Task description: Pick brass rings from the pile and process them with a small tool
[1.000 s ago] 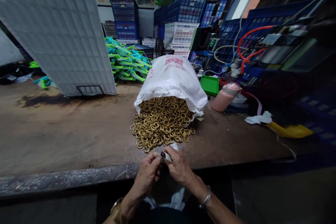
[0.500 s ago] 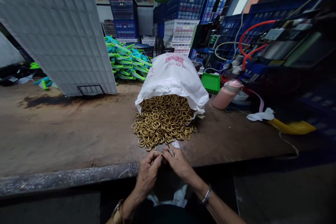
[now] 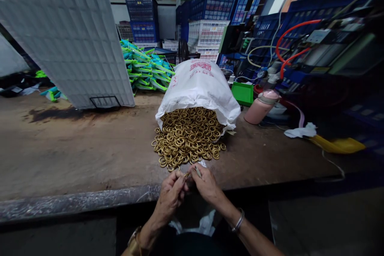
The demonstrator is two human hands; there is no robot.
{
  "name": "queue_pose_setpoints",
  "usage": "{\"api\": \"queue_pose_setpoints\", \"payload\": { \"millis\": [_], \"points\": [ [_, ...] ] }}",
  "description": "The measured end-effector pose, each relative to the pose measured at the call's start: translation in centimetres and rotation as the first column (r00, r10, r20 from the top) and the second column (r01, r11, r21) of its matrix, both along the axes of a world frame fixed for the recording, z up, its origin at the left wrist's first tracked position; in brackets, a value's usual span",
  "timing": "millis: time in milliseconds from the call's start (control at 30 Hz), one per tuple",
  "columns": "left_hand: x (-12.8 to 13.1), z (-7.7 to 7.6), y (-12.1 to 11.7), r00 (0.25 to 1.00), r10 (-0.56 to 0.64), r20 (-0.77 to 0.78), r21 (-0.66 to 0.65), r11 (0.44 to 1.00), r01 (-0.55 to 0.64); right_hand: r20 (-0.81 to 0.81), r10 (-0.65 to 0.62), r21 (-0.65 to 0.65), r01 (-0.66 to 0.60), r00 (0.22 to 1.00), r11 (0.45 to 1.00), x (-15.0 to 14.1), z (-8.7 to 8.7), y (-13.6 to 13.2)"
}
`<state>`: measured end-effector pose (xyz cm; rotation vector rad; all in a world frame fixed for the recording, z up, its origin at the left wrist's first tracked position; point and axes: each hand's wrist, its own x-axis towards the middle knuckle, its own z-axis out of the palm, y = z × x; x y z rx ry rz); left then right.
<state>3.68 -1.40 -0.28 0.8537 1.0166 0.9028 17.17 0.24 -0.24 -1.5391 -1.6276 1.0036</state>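
My left hand (image 3: 171, 194) is closed, pinching a gold-coloured ring (image 3: 186, 175) between thumb and fingertips at the table's front edge. Close beside it, my right hand (image 3: 209, 187) grips a slim tool with a grey handle (image 3: 198, 172); its working end is too small and hidden to make out. Just beyond both hands lies a heap of gold-coloured rings (image 3: 189, 140), spilling from the mouth of a white woven sack (image 3: 198, 88) with red print, which rests on its side.
The brown table (image 3: 75, 156) spreads to both sides. A grey-white padded panel (image 3: 75, 40) stands at left before green and blue pieces (image 3: 148, 68). To the right are a pink bottle (image 3: 261, 108), a green tray (image 3: 242, 93) and a yellow piece (image 3: 339, 145). Stacked crates (image 3: 207, 34) rise behind.
My hands have drawn slightly apart, and the ring in my left fingers shows more clearly. The right hand has shifted a little to the right with the tool. The view has moved slightly.
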Motion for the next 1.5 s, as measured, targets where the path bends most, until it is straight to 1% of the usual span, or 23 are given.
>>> {"api": "queue_pose_setpoints", "payload": {
  "millis": [100,200,300,400,500,567,633,700,733,800,867,900,933,1000,1067,1133,1200,1267,1367,1433,1500],
  "points": [
    [0.1,0.3,0.1,1.0,0.023,-0.02,0.012,1.0,-0.023,0.202,0.103,0.045,-0.114,0.974,0.992,0.1,0.0,-0.5],
    [0.2,0.6,0.1,0.999,0.048,-0.026,0.027,0.999,-0.047,0.301,0.186,0.038,-0.206,0.935,0.978,0.0,0.0,-0.9],
    [0.2,0.6,0.0,0.998,0.057,-0.022,0.068,0.996,-0.055,0.37,0.195,0.048,-0.228,0.908,0.972,-0.1,0.0,-1.0],
    [0.1,0.2,-0.1,0.997,0.063,-0.035,0.144,0.988,-0.057,0.418,0.213,0.047,-0.256,0.883,0.966,-0.1,0.2,-1.1],
    [-0.1,-0.2,-0.2,0.996,0.07,-0.059,0.208,0.977,-0.057,0.44,0.238,0.026,-0.278,0.866,0.96,-0.1,0.3,-1.1],
    [-0.1,-0.3,-0.3,0.993,0.082,-0.08,0.222,0.973,-0.063,0.465,0.248,-0.001,-0.28,0.85,0.96,0.1,0.2,-0.9],
    [0.1,-0.2,-0.6,0.992,0.079,-0.102,0.197,0.979,-0.058,0.526,0.22,-0.039,-0.235,0.822,0.971,0.6,0.1,-0.6],
    [0.2,0.1,-0.9,0.996,0.036,-0.086,0.108,0.994,-0.027,0.602,0.137,-0.056,-0.129,0.786,0.99,1.5,0.0,0.0],
    [0.3,0.1,-1.0,0.999,0.01,-0.049,0.043,0.999,-0.008,0.631,0.079,-0.046,-0.065,0.772,0.997,2.2,0.0,0.4],
    [0.3,0.3,-1.1,0.997,-0.009,0.074,-0.083,0.996,0.015,0.651,-0.055,0.012,0.062,0.757,0.998,3.7,0.0,1.1],
    [0.3,0.3,-1.1,0.982,-0.009,0.189,-0.164,0.986,0.04,0.627,-0.199,0.092,0.182,0.753,0.979,5.4,-0.1,1.9],
    [0.3,0.3,-1.0,0.974,-0.008,0.227,-0.18,0.982,0.05,0.605,-0.263,0.125,0.236,0.752,0.964,6.1,-0.2,2.3],
    [0.3,0.4,-1.0,0.968,-0.011,0.252,-0.184,0.981,0.059,0.58,-0.313,0.147,0.28,0.752,0.948,6.8,-0.2,2.7],
    [0.3,0.7,-0.8,0.961,0.0,0.276,-0.189,0.981,0.054,0.536,-0.37,0.164,0.337,0.758,0.927,7.9,-0.4,3.4],
    [0.3,1.1,-0.7,0.954,0.041,0.298,-0.208,0.978,0.023,0.508,-0.38,0.164,0.347,0.773,0.924,8.4,-0.6,4.0],
    [0.2,1.4,-0.7,0.943,0.073,0.325,-0.248,0.969,0.01,0.504,-0.351,0.165,0.311,0.789,0.936,8.5,-0.8,4.3],
    [0.1,1.4,-0.7,0.93,0.09,0.356,-0.281,0.96,0.015,0.53,-0.311,0.167,0.262,0.789,0.95,8.3,-1.0,4.6],
    [-0.2,1.0,-0.6,0.916,0.098,0.388,-0.308,0.951,0.029,0.57,-0.3,0.163,0.253,0.765,0.954,8.1,-1.1,4.7],
    [-0.6,0.1,-0.4,0.891,0.139,0.433,-0.361,0.932,0.03,0.613,-0.316,0.149,0.287,0.724,0.946,8.1,-1.3,4.6],
    [-0.7,-0.4,-0.3,0.881,0.171,0.441,-0.393,0.919,0.018,0.624,-0.321,0.144,0.298,0.713,0.944,8.1,-1.4,4.6],
    [-0.6,-0.6,-0.3,0.881,0.182,0.436,-0.395,0.919,0.006,0.623,-0.32,0.142,0.3,0.714,0.943,8.3,-1.5,4.4]
  ]
}}
